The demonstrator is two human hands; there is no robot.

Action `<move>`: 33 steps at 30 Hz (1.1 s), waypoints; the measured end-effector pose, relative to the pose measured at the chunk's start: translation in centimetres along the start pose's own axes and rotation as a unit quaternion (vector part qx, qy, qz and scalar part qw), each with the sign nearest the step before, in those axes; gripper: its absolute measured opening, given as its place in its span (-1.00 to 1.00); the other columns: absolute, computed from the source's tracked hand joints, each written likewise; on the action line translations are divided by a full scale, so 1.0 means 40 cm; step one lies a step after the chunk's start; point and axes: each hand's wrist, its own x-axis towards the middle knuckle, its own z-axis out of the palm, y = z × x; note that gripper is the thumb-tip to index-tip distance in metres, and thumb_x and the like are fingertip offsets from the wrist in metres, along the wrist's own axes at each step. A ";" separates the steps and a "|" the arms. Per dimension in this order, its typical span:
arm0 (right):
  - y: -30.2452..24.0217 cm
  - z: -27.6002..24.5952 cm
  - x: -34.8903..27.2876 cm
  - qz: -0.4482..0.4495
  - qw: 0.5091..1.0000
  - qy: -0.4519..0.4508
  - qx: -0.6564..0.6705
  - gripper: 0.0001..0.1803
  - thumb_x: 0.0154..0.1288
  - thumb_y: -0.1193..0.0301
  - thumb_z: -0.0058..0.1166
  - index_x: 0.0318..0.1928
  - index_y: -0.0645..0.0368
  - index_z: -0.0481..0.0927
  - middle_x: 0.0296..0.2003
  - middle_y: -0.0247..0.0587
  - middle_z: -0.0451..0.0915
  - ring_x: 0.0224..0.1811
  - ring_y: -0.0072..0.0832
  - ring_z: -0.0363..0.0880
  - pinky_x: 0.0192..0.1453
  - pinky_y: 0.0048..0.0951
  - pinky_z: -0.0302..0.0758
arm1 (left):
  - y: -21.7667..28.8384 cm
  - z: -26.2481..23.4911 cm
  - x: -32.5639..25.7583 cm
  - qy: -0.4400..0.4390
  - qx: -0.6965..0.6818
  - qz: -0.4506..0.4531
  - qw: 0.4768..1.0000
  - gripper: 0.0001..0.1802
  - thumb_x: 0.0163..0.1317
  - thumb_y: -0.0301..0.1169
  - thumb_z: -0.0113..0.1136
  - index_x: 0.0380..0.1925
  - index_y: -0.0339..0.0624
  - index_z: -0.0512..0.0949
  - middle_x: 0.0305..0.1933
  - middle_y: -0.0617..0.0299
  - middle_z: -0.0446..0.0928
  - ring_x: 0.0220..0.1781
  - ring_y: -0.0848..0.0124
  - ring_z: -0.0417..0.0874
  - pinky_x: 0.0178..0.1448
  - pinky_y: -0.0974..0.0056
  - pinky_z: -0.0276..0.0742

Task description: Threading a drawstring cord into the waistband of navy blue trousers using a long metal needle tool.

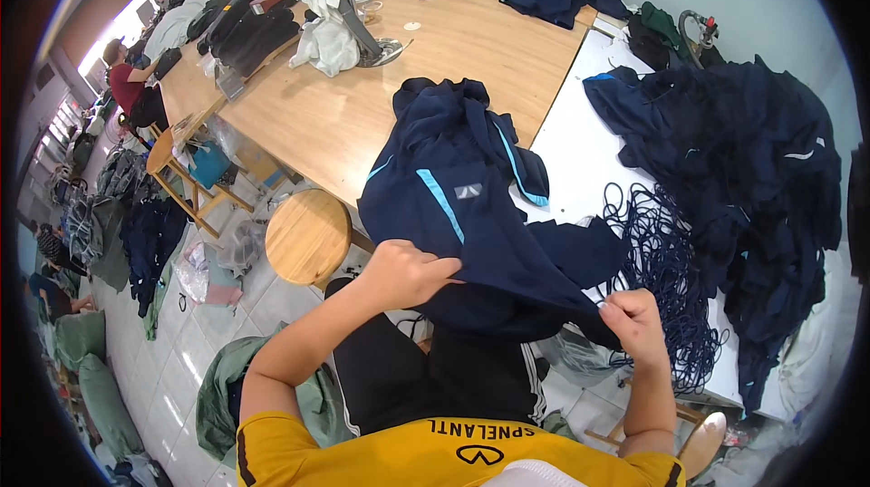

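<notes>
A navy jacket with light blue stripes and a small grey patch lies over the near edge of the table and hangs toward my lap. My left hand is closed on its near edge, thumb pointing right. Farther right, my right hand pinches the same garment at its lower corner. The cloth is stretched taut between the two hands. Its upper part is bunched on the tabletop, and its underside is hidden.
The wooden table carries a tape dispenser and dark cloth stacks. At right are a tangle of navy cords and a large navy garment pile. A round stool stands left. Other people work along the far sides.
</notes>
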 end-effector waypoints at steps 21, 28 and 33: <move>-0.015 0.147 0.037 -0.055 0.990 -0.082 -0.103 -0.44 -0.10 0.35 0.38 -0.08 0.15 0.39 -0.31 -0.06 0.56 -0.31 -0.20 0.60 -0.17 -0.44 0.49 | 0.163 0.123 0.026 0.020 -0.297 -0.065 0.952 -0.75 -0.02 -0.32 0.29 -0.63 -0.19 0.43 -0.68 0.11 0.41 -0.60 0.11 0.48 -0.55 0.15 0.29; 0.025 0.071 0.007 0.067 0.993 -0.044 0.082 -0.37 0.16 0.42 0.12 0.24 0.35 0.30 0.13 -0.10 0.39 0.17 -0.43 0.36 0.28 -0.43 0.24 | -0.049 0.047 0.002 0.138 -0.070 -0.225 0.962 -0.88 0.04 -0.25 0.22 -0.57 0.03 0.63 -0.58 0.21 0.56 -0.56 0.22 0.60 -0.49 0.24 0.47; 0.103 0.042 0.038 0.105 0.990 0.051 0.083 -0.60 0.35 0.39 -0.04 0.10 0.42 0.43 -0.10 -0.24 0.56 -0.07 -0.64 0.44 0.06 -0.61 0.34 | -0.116 0.005 0.026 0.077 0.051 -0.236 0.967 -0.78 0.05 -0.20 0.28 -0.57 -0.09 0.60 -0.56 0.17 0.56 -0.51 0.17 0.58 -0.49 0.24 0.45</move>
